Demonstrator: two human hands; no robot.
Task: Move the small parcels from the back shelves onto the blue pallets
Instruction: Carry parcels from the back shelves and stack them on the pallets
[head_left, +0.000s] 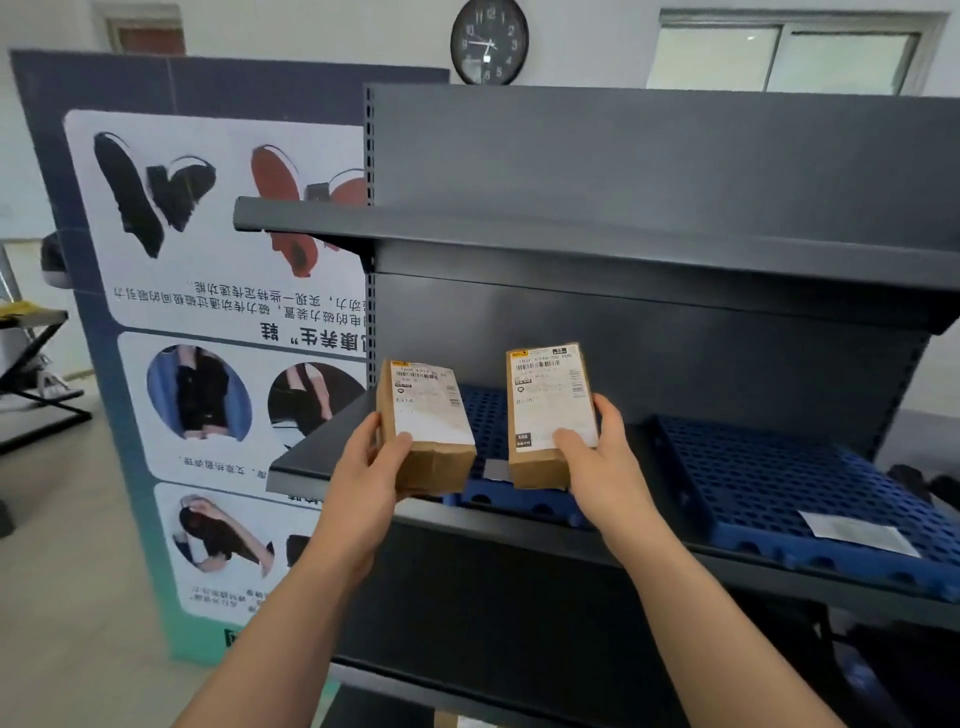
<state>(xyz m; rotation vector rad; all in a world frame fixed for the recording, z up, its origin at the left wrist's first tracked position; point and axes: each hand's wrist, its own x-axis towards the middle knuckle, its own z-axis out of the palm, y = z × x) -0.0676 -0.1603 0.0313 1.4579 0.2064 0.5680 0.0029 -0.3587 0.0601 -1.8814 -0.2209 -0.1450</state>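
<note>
My L hand (371, 460) grips the left parcel (428, 423), R hand (597, 457) grips the right parcel (550, 405), fingers curled round w/ thumbs on labels. Both parcels sit over the blue pallet (485, 421) at the front of the shelf (311, 462).

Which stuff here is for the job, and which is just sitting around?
For the job: left parcel in the left hand, right parcel in the right hand, left blue pallet, right blue pallet, shelf unit.
Just lying about: wall clock, shoe poster, white slip on the right blue pallet.
</note>
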